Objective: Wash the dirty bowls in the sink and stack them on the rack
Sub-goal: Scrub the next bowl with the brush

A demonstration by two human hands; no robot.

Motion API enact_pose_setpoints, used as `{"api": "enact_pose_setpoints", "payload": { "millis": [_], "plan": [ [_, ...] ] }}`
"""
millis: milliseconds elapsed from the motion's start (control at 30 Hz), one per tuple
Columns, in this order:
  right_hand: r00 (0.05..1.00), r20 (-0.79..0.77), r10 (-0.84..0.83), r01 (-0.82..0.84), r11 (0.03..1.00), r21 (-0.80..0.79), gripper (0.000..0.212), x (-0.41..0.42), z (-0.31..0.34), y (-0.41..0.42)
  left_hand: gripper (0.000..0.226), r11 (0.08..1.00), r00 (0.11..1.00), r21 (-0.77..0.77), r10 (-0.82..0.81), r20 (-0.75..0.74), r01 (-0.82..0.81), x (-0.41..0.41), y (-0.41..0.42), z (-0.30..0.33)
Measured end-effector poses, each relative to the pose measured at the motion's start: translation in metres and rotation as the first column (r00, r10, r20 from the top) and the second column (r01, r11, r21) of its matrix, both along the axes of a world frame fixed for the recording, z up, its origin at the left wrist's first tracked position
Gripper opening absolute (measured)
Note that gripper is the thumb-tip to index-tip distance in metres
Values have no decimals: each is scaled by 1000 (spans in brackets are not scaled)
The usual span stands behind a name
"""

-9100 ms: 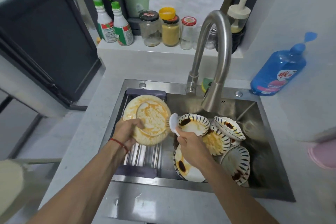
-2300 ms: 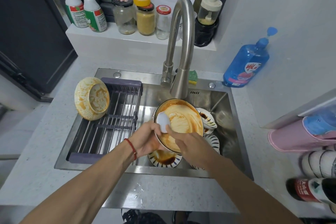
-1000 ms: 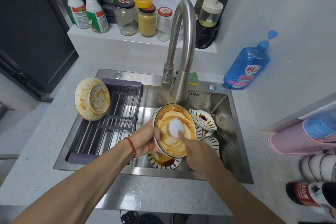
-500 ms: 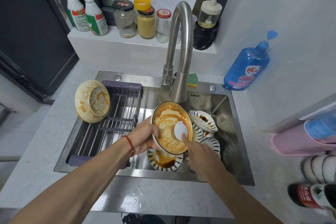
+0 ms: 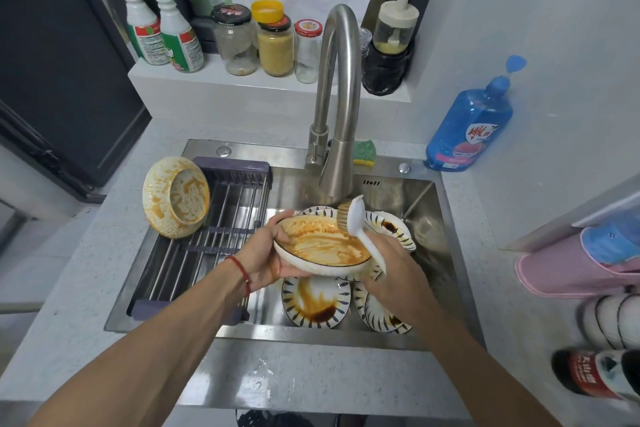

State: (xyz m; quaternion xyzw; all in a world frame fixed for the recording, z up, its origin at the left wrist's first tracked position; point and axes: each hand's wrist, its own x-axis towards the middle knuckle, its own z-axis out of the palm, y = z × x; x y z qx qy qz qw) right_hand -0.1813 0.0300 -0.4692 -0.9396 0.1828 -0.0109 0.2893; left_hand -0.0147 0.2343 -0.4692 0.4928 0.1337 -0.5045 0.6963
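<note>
While the steel sink [image 5: 429,204] fills most of the table [image 5: 69,315], a grey rack [image 5: 214,243] spans its left side with one orange-smeared bowl [image 5: 175,198] tipped on its rim there. Four or so striped dirty bowls [image 5: 317,305] lie in the basin. One blue soap bottle [image 5: 471,125] carries a red-and-white label too blurred to read; two green-capped spray bottles [image 5: 162,31] and three jars [image 5: 273,42] stand on the ledge. Left hand [image 5: 266,256] grips a sauce-stained bowl [image 5: 322,250] over the basin; right hand [image 5: 394,274] is curled round a white brush [image 5: 356,218].
</note>
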Motion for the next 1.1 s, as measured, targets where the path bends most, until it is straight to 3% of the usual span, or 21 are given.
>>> {"api": "enact_pose_setpoints", "payload": {
  "millis": [67,167,267,367,467,567,667,733,800,833,933,1100],
  "plan": [
    [999,43,0,-4,995,97,79,3,-2,4,55,1000,998,14,-10,-69,11,-3,0,0],
    [986,102,-132,97,952,291,54,4,0,8,45,993,991,43,-110,-81,114,-6,2,-5],
    [971,72,-228,163,853,496,42,6,7,5,45,960,969,171,-238,73,223,-7,-3,-13],
    [962,54,-269,188,789,585,30,7,10,-4,53,955,936,166,-277,218,244,-21,-16,-10],
    [941,-1,-338,256,711,655,19,4,9,-16,51,922,793,307,-366,486,237,-28,-24,-7],
    [929,-76,-362,307,640,705,21,3,6,-22,55,900,720,421,-366,590,112,-29,-32,-6],
    [911,-92,-402,370,699,612,30,2,-3,-27,51,872,645,487,-405,648,58,-26,-44,-3],
    [906,-86,-415,408,796,448,43,1,-9,-32,48,785,465,620,-548,695,-2,-24,-52,0],
    [957,-96,-275,290,933,214,57,-3,-9,-27,47,698,303,709,-658,690,-99,-26,-57,2],
    [978,-115,-173,184,978,96,64,-3,-7,-18,46,675,277,725,-677,682,-137,-27,-59,3],
    [993,-121,12,-16,999,-29,76,2,7,17,35,641,294,740,-681,670,-204,-30,-62,2],
    [989,-130,-69,72,997,16,59,13,13,15,34,632,311,751,-686,657,-191,-24,-59,0]
  ]
}}
